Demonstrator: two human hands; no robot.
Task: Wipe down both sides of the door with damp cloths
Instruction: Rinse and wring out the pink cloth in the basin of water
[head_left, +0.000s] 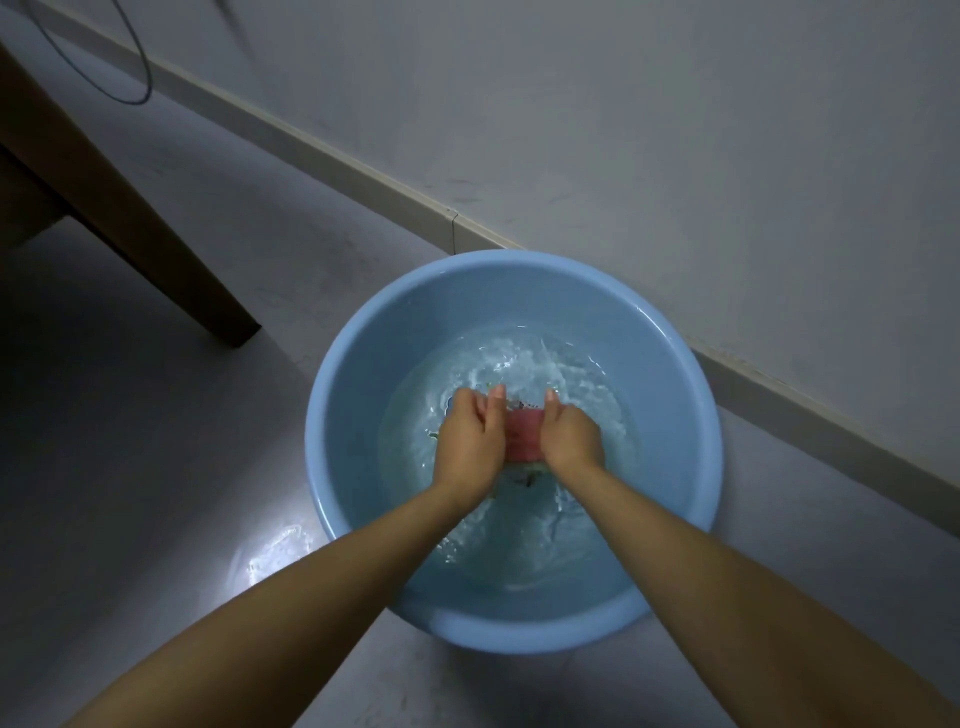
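A light blue basin (363, 364) stands on the floor against the wall, with rippling water in its bottom. Both of my hands are down in the water. My left hand (470, 441) and my right hand (569, 436) grip a bunched pink cloth (523, 436) between them, one on each side. A greenish edge of cloth shows under my hands. Most of the cloth is hidden by my fingers. The door is not in view.
A pale wall with a light skirting board (363, 176) runs diagonally behind the basin. A brown wooden furniture leg (156, 244) stands at the left on the grey floor (156, 467). A dark cable loop (104, 67) hangs at the top left.
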